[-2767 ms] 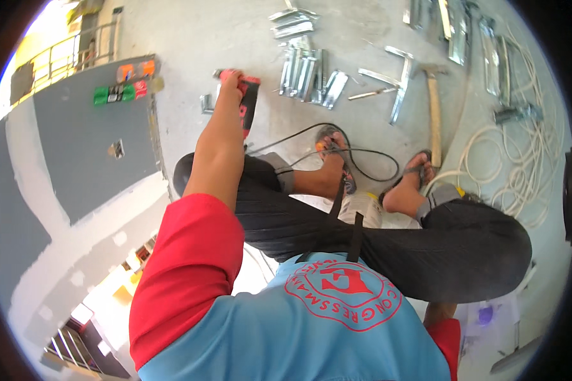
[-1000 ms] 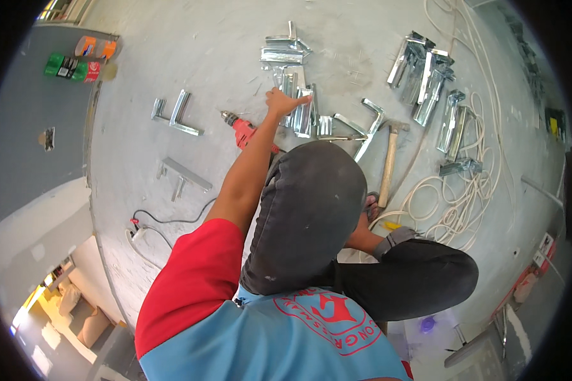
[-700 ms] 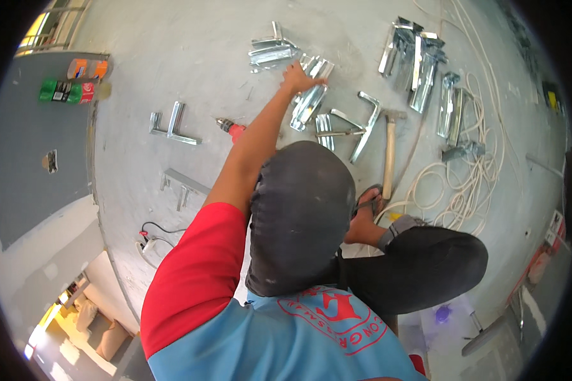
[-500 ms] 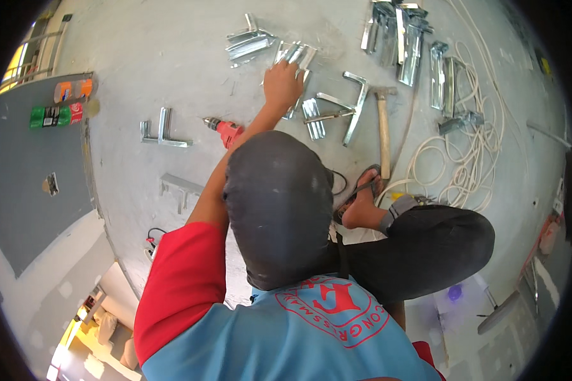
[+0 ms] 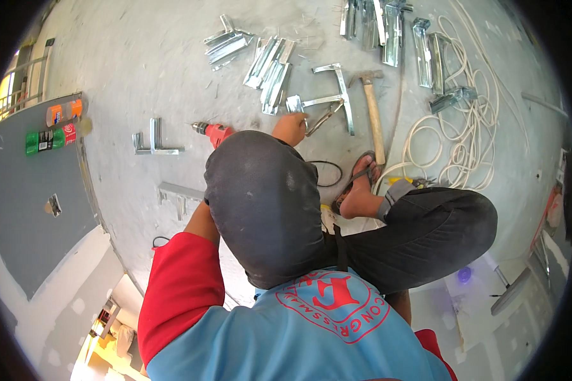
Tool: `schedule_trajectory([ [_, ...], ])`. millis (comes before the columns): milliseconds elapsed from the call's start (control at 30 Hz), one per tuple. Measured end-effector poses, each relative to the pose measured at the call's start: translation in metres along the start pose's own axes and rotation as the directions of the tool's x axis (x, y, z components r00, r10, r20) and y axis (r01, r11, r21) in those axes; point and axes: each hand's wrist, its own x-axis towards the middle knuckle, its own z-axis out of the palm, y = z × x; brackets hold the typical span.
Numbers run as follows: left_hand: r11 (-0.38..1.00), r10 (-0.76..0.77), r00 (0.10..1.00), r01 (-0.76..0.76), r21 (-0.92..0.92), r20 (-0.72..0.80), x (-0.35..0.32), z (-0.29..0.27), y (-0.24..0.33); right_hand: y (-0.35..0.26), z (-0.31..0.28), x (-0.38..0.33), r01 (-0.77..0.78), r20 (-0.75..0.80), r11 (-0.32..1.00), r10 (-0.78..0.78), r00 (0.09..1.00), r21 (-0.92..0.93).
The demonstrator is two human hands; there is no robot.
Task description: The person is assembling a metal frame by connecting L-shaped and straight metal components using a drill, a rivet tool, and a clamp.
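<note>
My left hand [image 5: 290, 129] is low over the floor, just past my raised knee, which hides its wrist. Its fingers are curled at the lower end of a short silver metal channel piece [image 5: 295, 103]. Right beside it lie locking pliers [image 5: 325, 119], against an F-shaped bracket [image 5: 344, 101] of bent metal channel. Farther off is a pile of cut channel pieces [image 5: 270, 70], and left of that a smaller stack [image 5: 226, 47]. A red drill [image 5: 217, 134] rests left of my knee. My right hand is out of sight; only a bit of forearm shows under my leg.
A hammer [image 5: 373, 117] lies by my sandalled foot [image 5: 356, 193]. To the right are a tangled white cable [image 5: 454, 155] and more metal channels [image 5: 393, 38]. Two assembled brackets [image 5: 154, 143] [image 5: 181, 190] lie at left, near plastic bottles [image 5: 47, 140].
My left hand has drawn back toward my knee from the pile of channel pieces, down to the short piece by the pliers. The whole view has shifted slightly.
</note>
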Motion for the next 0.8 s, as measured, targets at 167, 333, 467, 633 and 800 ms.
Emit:
schedule_trajectory([
  [167,0.873,-0.394,0.919,0.37,0.318,0.011,-0.009,0.011,-0.007,-0.001,-0.004,0.003,0.007,-0.008,1.0,-0.007,1.0,0.004],
  [333,0.822,-0.554,0.83,0.558,0.116,-0.068,-0.013,0.036,-0.043,-0.006,-0.012,0.008,0.023,-0.035,1.0,-0.022,0.999,0.017],
  [467,0.832,-0.507,0.862,0.497,0.246,-0.026,-0.026,0.038,-0.076,-0.013,-0.026,0.021,0.055,-0.087,0.998,-0.051,0.995,0.036],
  [633,0.825,-0.447,0.867,0.304,0.476,0.221,-0.048,-0.009,-0.066,-0.034,-0.061,0.069,0.155,-0.227,0.987,-0.141,0.964,0.047],
  [800,0.882,-0.409,0.903,0.354,0.311,0.131,-0.048,-0.095,-0.041,-0.097,-0.086,0.15,0.312,-0.373,0.95,-0.292,0.881,-0.006],
])
